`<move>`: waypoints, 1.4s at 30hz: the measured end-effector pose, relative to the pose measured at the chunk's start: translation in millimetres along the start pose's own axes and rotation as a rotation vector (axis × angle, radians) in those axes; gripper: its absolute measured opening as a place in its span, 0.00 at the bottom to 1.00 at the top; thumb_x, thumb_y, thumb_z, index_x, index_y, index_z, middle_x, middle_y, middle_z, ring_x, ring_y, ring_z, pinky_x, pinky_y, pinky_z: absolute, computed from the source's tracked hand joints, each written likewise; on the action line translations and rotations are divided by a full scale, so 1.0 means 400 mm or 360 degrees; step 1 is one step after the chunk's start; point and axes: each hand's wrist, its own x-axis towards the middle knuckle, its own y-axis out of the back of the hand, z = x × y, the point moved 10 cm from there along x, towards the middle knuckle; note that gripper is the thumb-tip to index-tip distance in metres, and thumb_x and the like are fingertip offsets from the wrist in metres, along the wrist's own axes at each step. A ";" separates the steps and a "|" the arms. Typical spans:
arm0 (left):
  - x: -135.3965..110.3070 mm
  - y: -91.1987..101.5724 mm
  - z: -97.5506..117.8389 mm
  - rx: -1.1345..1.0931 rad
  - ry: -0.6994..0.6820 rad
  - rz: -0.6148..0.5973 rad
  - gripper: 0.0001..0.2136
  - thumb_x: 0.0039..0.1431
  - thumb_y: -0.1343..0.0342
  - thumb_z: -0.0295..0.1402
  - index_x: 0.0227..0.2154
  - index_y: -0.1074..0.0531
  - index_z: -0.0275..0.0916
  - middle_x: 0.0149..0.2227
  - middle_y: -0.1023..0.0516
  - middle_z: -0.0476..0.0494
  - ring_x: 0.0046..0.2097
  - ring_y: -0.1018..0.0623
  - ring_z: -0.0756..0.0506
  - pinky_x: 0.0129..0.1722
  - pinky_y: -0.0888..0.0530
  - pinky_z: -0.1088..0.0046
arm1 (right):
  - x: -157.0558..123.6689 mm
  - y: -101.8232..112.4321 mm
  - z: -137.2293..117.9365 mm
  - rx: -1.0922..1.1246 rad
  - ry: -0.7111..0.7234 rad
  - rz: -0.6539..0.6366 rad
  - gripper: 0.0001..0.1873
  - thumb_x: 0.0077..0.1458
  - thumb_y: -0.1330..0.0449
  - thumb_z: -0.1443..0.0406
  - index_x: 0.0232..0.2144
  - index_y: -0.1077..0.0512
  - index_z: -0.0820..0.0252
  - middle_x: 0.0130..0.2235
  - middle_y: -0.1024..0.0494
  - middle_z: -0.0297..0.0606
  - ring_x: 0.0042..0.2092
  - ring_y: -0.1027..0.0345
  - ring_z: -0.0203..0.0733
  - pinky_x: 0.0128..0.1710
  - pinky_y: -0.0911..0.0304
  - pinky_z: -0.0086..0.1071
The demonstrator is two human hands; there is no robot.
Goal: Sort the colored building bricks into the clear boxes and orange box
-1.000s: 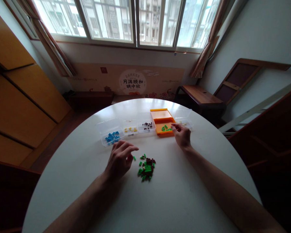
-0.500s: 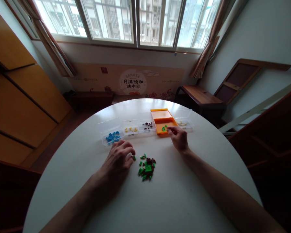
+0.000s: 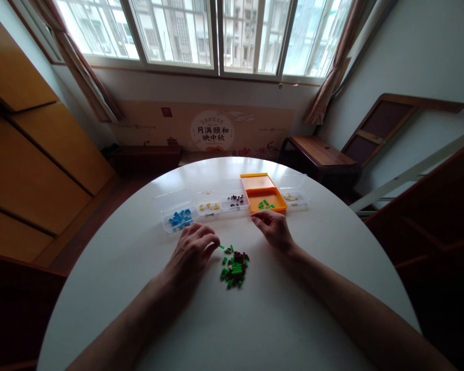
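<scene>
A small pile of green and brown bricks (image 3: 234, 265) lies on the round white table (image 3: 232, 319). My left hand (image 3: 192, 251) rests just left of the pile, its fingertips pinched on a small green brick (image 3: 221, 247). My right hand (image 3: 271, 230) hovers between the pile and the orange box (image 3: 263, 196), fingers curled loosely; I cannot make out anything in them. The orange box stands open with a few green bricks inside.
A row of clear boxes stands at the back of the table: blue bricks (image 3: 179, 218), yellow bricks (image 3: 208, 206), brown bricks (image 3: 235, 200) and pale bricks (image 3: 293, 196). A wooden bench (image 3: 319, 150) stands beyond the table on the right, cabinets on the left.
My right hand drew back from the orange box toward the pile. My left hand closed its fingers on a loose green brick beside the pile.
</scene>
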 end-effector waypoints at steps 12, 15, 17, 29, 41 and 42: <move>-0.001 0.056 0.055 0.0128 -0.0110 0.0350 0.03 0.61 0.45 0.28 0.32 0.28 0.39 0.34 0.26 0.46 0.41 0.31 0.45 0.42 0.36 0.66 | -0.087 -0.167 -0.117 0.0068 0.0168 -0.0794 0.10 0.56 0.40 0.62 0.31 0.21 0.62 0.27 0.24 0.35 0.28 0.36 0.32 0.30 0.41 0.25; -0.001 0.054 0.059 0.0117 -0.0129 0.0351 0.03 0.61 0.45 0.27 0.31 0.28 0.40 0.34 0.26 0.46 0.40 0.31 0.46 0.42 0.36 0.66 | -0.089 -0.171 -0.121 0.0081 0.0203 -0.0808 0.09 0.56 0.40 0.63 0.31 0.21 0.62 0.27 0.24 0.35 0.27 0.36 0.32 0.29 0.41 0.24; 0.000 0.049 0.059 0.0111 -0.0130 0.0324 0.04 0.61 0.45 0.27 0.31 0.28 0.40 0.34 0.25 0.47 0.40 0.31 0.46 0.43 0.36 0.66 | -0.089 -0.173 -0.125 0.0080 0.0229 -0.0809 0.08 0.56 0.40 0.64 0.30 0.21 0.61 0.26 0.25 0.34 0.27 0.36 0.32 0.29 0.41 0.24; -0.002 0.038 0.052 0.0122 -0.0128 0.0294 0.03 0.59 0.43 0.30 0.32 0.25 0.42 0.34 0.24 0.47 0.41 0.31 0.45 0.43 0.36 0.66 | -0.078 -0.156 -0.122 0.0017 0.0266 -0.0689 0.04 0.51 0.36 0.65 0.29 0.22 0.60 0.26 0.25 0.33 0.27 0.35 0.32 0.29 0.40 0.24; -0.002 0.038 0.047 0.0118 -0.0119 0.0291 0.02 0.59 0.42 0.31 0.33 0.25 0.43 0.34 0.23 0.47 0.41 0.30 0.45 0.45 0.35 0.65 | -0.047 -0.106 -0.099 -0.0106 0.0291 -0.0423 0.03 0.51 0.37 0.66 0.28 0.23 0.59 0.26 0.25 0.32 0.26 0.37 0.32 0.29 0.40 0.25; -0.002 0.038 0.047 0.0116 -0.0117 0.0289 0.02 0.59 0.42 0.31 0.33 0.25 0.43 0.34 0.23 0.47 0.41 0.30 0.45 0.45 0.35 0.65 | -0.035 -0.088 -0.089 -0.0118 0.0273 -0.0339 0.04 0.51 0.37 0.65 0.28 0.24 0.59 0.26 0.25 0.33 0.26 0.37 0.32 0.29 0.40 0.26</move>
